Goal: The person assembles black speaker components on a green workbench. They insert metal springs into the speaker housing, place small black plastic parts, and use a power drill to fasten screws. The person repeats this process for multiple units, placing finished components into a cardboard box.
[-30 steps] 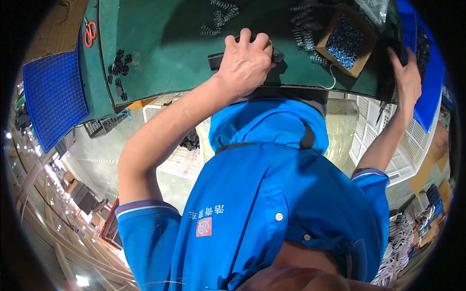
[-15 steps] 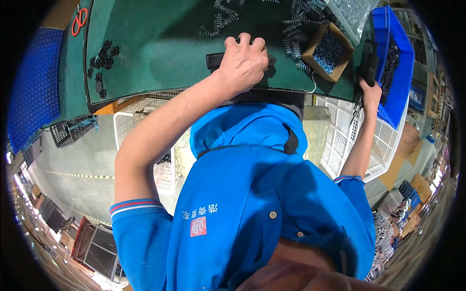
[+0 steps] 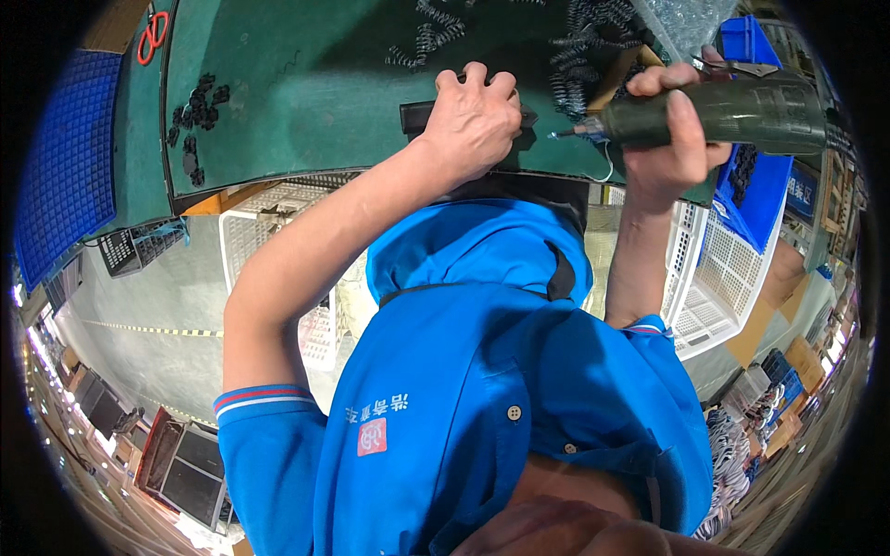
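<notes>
While the left hand point(image 3: 475, 125) pressed flat on the long black plastic part point(image 3: 419, 116), the right hand point(image 3: 669, 130) gripped a dark green electric screwdriver point(image 3: 732, 113), tip pointing left toward it.

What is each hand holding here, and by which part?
The right hand grips a dark green power screwdriver around the front of its barrel. The left hand presses down on a flat black part on the green mat.
</notes>
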Demonstrator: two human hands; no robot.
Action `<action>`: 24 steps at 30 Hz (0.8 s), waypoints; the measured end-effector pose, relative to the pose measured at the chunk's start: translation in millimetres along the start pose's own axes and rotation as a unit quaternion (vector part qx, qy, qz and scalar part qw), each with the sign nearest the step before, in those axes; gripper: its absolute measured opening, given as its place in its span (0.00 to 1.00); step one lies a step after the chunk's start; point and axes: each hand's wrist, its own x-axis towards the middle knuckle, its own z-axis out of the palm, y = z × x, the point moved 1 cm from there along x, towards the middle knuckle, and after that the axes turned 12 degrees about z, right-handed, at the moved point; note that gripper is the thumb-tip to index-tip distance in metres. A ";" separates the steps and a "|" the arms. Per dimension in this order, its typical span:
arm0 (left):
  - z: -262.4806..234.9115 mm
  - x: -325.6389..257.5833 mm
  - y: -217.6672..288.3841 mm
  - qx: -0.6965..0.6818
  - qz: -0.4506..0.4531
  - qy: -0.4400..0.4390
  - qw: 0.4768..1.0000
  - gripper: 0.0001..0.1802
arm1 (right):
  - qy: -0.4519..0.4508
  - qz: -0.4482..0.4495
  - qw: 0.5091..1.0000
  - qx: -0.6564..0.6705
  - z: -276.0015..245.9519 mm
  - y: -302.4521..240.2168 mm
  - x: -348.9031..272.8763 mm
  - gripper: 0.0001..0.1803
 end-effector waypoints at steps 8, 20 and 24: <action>-0.1 1.1 0.4 -0.008 -0.001 0.002 1.000 0.17 | -0.059 -0.014 0.995 -0.081 5.6 19.8 0.2 0.32; -3.6 5.9 2.9 -0.002 -0.006 -0.023 1.000 0.15 | -0.061 -0.018 0.992 -0.105 5.4 27.7 0.1 0.31; -3.7 5.6 3.2 0.000 -0.004 -0.022 1.000 0.15 | -0.041 -0.020 0.998 -0.051 14.5 27.9 -0.9 0.24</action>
